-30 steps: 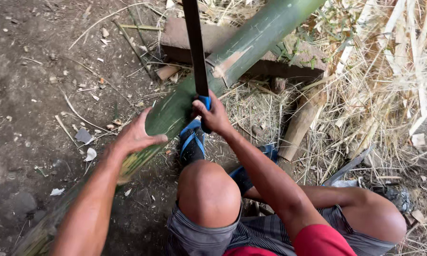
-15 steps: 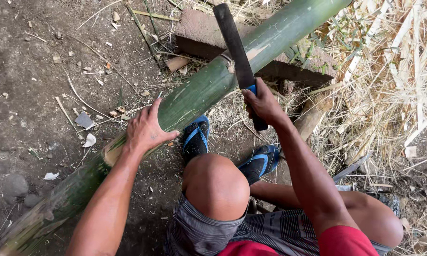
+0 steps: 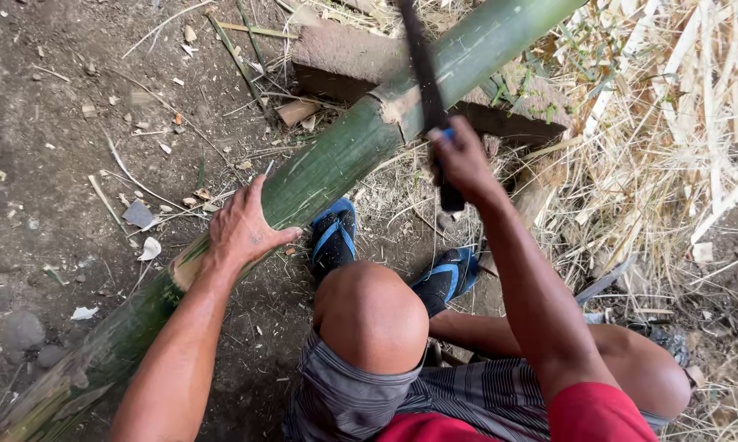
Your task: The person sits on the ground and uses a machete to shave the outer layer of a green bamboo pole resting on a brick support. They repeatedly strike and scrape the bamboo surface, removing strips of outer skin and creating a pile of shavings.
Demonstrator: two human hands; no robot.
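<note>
You chop a big green bamboo pole with a long knife.

Your left hand lies flat on the bamboo pole, fingers spread and pressing down, not wrapped round it. Your right hand has its fingers clenched tight on the handle of the long dark knife, and the blade points up to 12 o'clock, touching the pole at its pale ring. The pole runs from 7 o'clock to 1 o'clock and rests on a wooden block on the dirt ground. Your feet in blue sandals sit just beside the pole. I think the blade could slip off the round, smooth pole and swing down toward your feet or knee. The pole could also roll if your flat hand lets go.
</note>
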